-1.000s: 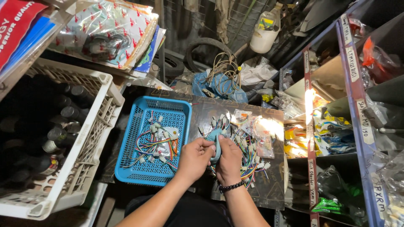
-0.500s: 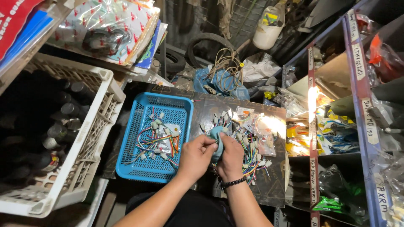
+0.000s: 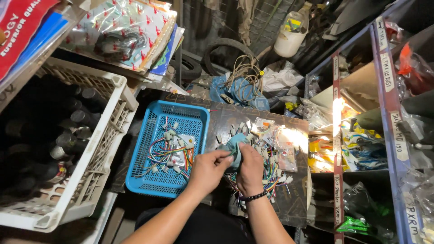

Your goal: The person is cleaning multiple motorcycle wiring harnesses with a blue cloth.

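Together, left hand (image 3: pixel 207 169) and right hand (image 3: pixel 250 169) pinch a teal cloth (image 3: pixel 231 148) over a wire pile (image 3: pixel 266 158), beside a blue basket (image 3: pixel 153 186).

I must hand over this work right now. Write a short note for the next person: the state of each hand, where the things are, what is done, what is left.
Left hand: grip on the teal cloth, fingers pinching its edge.
Right hand: also on the cloth, over the wire pile on the dark board.
Blue basket, left of the hands: holds some coloured wires with white connectors.
Done: part of the wires lie in the basket.
Left: many wires lie on the board in a pile; both hands hold only the cloth.
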